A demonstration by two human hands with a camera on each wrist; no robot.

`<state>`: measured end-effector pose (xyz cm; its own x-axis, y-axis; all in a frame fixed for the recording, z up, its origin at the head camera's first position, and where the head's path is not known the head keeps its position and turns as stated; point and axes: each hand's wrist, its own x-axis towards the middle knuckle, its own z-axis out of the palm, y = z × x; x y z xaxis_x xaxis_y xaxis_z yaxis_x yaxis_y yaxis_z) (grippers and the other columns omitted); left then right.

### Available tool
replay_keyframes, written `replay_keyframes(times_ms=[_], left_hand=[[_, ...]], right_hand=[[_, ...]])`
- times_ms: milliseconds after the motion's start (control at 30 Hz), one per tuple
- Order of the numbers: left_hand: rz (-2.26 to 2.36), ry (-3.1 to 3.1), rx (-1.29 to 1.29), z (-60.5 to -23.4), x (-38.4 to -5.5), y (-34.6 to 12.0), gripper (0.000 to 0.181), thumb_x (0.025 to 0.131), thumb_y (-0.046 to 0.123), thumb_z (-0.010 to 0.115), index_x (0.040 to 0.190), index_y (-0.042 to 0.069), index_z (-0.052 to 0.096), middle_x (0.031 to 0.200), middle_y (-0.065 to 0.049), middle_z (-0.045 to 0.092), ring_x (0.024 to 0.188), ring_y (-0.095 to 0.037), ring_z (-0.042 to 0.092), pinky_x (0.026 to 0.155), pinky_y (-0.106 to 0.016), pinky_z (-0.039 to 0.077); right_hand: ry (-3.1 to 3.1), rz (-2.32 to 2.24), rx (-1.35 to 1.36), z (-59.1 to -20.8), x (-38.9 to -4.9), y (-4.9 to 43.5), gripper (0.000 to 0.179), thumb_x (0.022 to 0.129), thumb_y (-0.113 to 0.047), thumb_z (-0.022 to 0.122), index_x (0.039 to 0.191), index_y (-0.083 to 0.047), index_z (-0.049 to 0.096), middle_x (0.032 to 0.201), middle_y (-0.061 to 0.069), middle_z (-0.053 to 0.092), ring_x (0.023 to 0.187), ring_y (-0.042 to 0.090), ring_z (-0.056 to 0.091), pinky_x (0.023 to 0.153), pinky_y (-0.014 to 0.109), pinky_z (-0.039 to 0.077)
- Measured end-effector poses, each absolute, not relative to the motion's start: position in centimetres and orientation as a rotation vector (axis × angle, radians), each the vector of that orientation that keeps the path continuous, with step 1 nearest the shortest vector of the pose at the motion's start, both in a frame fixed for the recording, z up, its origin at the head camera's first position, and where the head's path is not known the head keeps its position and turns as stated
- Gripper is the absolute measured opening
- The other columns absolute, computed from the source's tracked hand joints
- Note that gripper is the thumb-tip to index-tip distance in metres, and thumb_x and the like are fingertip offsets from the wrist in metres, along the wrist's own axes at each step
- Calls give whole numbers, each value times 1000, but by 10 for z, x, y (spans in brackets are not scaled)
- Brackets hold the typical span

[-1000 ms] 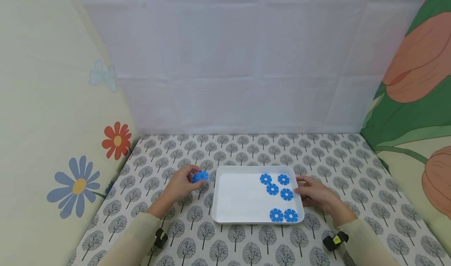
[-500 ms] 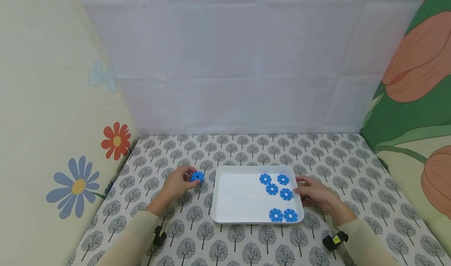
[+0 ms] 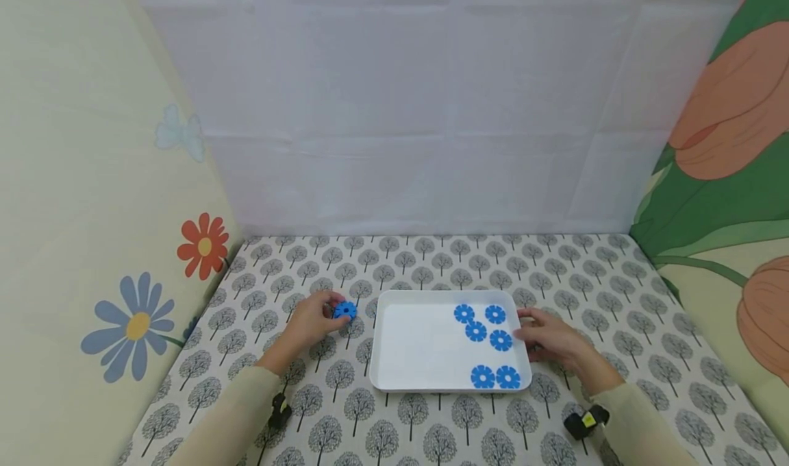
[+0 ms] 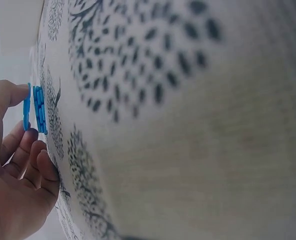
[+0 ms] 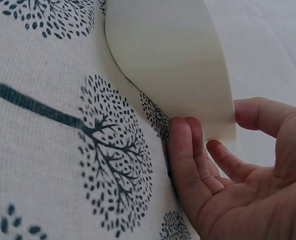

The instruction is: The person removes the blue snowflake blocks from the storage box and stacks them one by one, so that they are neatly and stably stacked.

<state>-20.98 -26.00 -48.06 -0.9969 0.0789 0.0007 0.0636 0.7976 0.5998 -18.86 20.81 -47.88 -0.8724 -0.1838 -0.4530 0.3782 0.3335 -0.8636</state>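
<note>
My left hand [image 3: 313, 321] pinches a blue notched plastic disc [image 4: 26, 107] between thumb and fingertips, left of the tray. In the left wrist view a small stack of similar blue discs [image 4: 40, 110] rests on the cloth, a narrow gap from the held one. From the head view the held disc hides most of that stack. At the tray's right side, my right hand [image 3: 550, 337] grips the wall of the white tray [image 3: 407, 388], thumb at the rim and fingers against the outside. Several blue discs [image 3: 501, 340] lie flat in the tray's right half.
A tree-print cloth [image 3: 431, 432] covers the table. Behind it hangs a white sheet [image 3: 394, 109], and flower-printed panels [image 3: 142, 199] flank both sides. Black straps with small devices [image 3: 587, 421] sit on the wrists.
My left hand has shifted slightly left, bringing the blue disc over the stack, and has stayed nearly still for the last half second. The right hand and tray have hardly moved.
</note>
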Motion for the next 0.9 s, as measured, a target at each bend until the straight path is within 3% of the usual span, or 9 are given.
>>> replay_keyframes(times_ms=[900], left_hand=[[927, 2944, 96, -480, -213, -259, 37, 87, 21, 80, 116, 3, 67, 103, -8, 64, 84, -19, 56, 72, -34, 48]], right_hand=[[2102, -1583, 117, -477, -188, 210, 69, 98, -15, 65, 155, 2, 29, 142, 29, 50, 98, 24, 67, 79, 43, 59]])
